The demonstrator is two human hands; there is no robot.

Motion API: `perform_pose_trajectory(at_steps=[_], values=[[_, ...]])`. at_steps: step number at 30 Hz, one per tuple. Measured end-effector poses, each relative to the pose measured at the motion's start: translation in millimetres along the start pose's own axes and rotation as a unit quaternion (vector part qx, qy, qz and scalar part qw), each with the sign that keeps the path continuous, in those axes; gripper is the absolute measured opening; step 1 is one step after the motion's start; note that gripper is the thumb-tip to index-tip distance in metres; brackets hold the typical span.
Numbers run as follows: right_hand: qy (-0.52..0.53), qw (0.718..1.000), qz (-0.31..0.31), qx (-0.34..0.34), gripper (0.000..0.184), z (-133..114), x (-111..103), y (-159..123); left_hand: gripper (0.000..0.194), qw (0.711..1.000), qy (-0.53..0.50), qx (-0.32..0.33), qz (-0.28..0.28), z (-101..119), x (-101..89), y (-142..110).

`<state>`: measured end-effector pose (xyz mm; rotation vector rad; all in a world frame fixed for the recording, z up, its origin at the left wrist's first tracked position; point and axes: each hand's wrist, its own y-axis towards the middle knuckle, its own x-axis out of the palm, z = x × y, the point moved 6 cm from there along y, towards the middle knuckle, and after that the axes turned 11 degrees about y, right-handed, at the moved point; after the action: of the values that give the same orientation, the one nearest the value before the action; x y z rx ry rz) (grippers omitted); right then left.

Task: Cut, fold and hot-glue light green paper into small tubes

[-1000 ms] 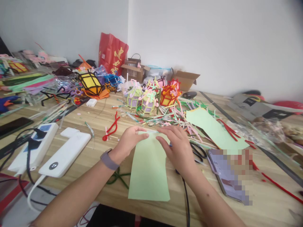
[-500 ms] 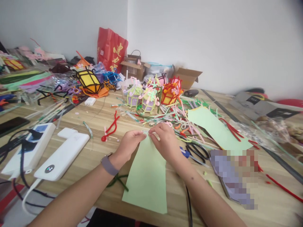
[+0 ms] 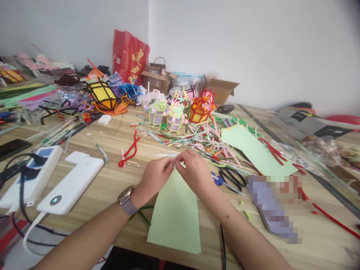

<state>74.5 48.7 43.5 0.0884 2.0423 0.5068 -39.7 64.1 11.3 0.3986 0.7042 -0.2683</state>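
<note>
Soft, diffuse light; edges blurred, stretched.

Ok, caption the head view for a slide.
Left hand and right hand close together at the far end of green paper, lanterns beyond.

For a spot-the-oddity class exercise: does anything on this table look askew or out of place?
Yes: the yellow lantern, back left, sits tilted, unlike the upright purple lanterns at centre. Blocky pixels also obscure the phone at right.

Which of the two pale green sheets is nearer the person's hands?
The near sheet, its upper end at the left hand and right hand; the other sheet lies off right, with red strips across it.
</note>
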Motion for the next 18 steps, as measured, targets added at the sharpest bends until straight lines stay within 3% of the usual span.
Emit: perform_pose_trajectory(at_steps=[4, 9, 14, 18], values=[[0.019, 1.0, 0.004, 0.007, 0.011, -1.7, -2.2, -0.9, 0.026, 0.996, 0.086, 0.036, 0.016, 2.3, -0.8, -2.7], [0.138, 0.989, 0.012, 0.04, 0.009, 1.6, -5.4, 0.1, 0.022, 0.997, 0.051, 0.047, 0.028, 3.5, -4.3, -3.4], [0.33, 0.937, -0.011, 0.112, 0.004, 19.5, -4.2, 7.0, 0.019, 0.996, -0.069, -0.049, 0.037, -4.8, -6.9, -0.9], [0.33, 0.937, 0.003, 0.117, 0.008, 32.9, -8.5, 11.8, 0.017, 0.98, -0.153, -0.125, 0.023, -11.7, -4.6, -0.4]])
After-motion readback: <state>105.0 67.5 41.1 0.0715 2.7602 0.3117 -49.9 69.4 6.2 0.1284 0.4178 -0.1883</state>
